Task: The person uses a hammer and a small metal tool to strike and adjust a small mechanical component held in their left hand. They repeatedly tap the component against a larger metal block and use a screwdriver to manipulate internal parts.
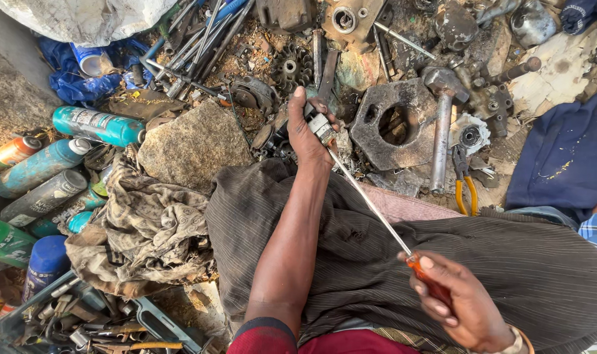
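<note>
Left arm stretched straight out ahead, bare from the maroon sleeve cuff [262,335] down to the wrist, forearm running up the middle of the view. Left hand [306,128] turned back-side up, fingers curled down and round a small grey metal part [322,126], thumb pointing forward past it. Right hand [457,303] pulled in close to the body at the lower right, knuckles up, fingers wrapped tight on the orange handle of a long thin screwdriver [370,204], thumbnail showing on top. Right wrist bent a bit inward, pale band on it. Both hands well apart, joined only by that slim steel shaft slanting between them.
</note>
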